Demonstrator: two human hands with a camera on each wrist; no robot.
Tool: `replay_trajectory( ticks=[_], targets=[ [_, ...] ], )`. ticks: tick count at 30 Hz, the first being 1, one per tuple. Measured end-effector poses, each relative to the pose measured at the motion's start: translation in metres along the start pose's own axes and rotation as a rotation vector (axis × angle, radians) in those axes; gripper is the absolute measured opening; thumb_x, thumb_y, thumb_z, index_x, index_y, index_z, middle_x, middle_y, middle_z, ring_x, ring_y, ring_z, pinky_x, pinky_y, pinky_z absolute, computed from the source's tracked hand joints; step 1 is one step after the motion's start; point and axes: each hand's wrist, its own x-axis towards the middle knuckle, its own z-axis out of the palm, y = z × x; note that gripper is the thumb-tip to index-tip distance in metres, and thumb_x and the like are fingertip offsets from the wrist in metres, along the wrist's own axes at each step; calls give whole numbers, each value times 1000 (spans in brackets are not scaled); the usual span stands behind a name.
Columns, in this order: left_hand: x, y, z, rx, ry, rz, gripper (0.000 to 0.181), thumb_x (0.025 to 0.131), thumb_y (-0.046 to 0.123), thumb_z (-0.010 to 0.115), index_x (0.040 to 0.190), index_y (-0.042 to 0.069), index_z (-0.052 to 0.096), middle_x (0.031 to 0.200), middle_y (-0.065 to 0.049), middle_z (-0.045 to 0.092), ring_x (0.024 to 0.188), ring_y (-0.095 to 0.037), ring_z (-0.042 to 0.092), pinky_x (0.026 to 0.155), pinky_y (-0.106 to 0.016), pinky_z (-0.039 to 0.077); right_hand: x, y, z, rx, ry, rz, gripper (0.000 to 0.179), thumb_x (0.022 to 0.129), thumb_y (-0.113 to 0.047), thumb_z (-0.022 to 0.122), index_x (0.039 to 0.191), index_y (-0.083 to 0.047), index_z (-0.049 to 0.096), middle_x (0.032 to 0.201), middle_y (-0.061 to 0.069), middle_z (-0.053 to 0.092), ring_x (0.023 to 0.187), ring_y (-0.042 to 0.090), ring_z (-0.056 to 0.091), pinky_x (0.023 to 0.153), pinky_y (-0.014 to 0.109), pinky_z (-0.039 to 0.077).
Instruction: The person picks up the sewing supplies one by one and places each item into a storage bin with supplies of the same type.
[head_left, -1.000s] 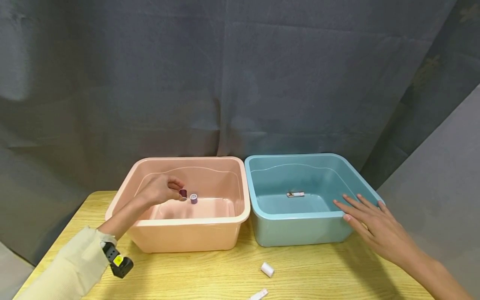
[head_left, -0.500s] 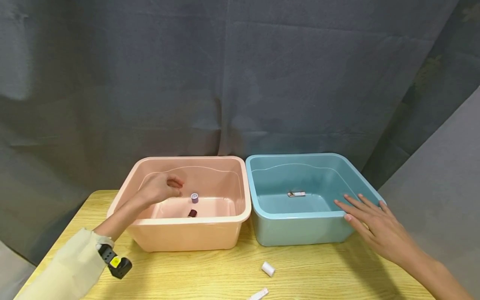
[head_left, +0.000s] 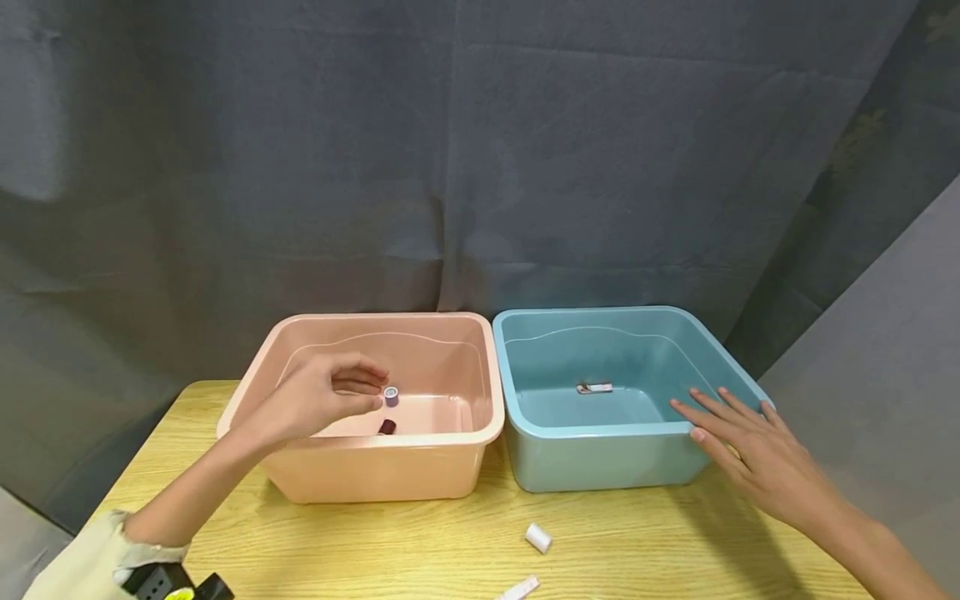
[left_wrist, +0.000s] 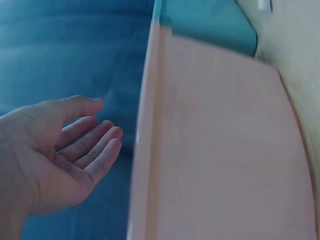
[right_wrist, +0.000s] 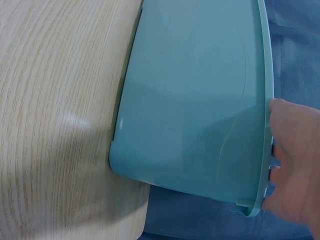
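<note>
Maroon cylinder [head_left: 387, 427] lies inside the pink tub [head_left: 375, 472], below the left grip [head_left: 321, 398], whose thumb and fingers stand apart.

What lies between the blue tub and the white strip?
In the head view, a small white cylinder lies on the table between the blue tub and white strip.

Left basin [head_left: 375, 472] is standing just beside right basin [head_left: 600, 462] on table [head_left: 360, 550], curtain [head_left: 360, 167] is hanging behind, far cylinder [head_left: 391, 397] and near cylinder [head_left: 387, 427] are sitting in left basin, small item [head_left: 595, 388] is lying in right basin, loose cylinder [head_left: 538, 538] and nearer strip [head_left: 519, 588] are lying before.
</note>
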Motion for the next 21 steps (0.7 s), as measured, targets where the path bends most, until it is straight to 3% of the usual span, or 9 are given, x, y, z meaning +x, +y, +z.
replay_trajectory(
  ticks=[7,12,16,21],
  targets=[
    [-15,28,29,-118,-77,14,25,82,10,70,105,7,63,102,-6,63,93,-18,62,78,-26,50,0,1,0,2,0,4,47,94,-29,53,139,-32,40,143,4,35,135,29,20,105,54,-5],
    [-25,38,54,-100,-114,72,24,81,4,67,104,12,64,101,-1,63,92,-17,63,79,-26,49,0,0,1,10,5,9,47,94,-29,53,139,-35,40,143,5,35,135,30,20,105,53,-6],
    [-30,43,72,-64,-165,120,25,83,5,64,104,19,64,100,9,62,89,-9,62,78,-25,49,0,0,1,13,9,9,47,94,-29,53,138,-35,40,143,5,36,135,30,21,105,54,-5],
    [-29,40,93,-81,-233,146,25,83,6,64,103,20,64,100,10,62,88,-5,61,78,-24,49,0,-1,0,13,10,10,46,94,-29,53,138,-33,41,142,5,37,135,28,19,105,53,-5]
  ],
)
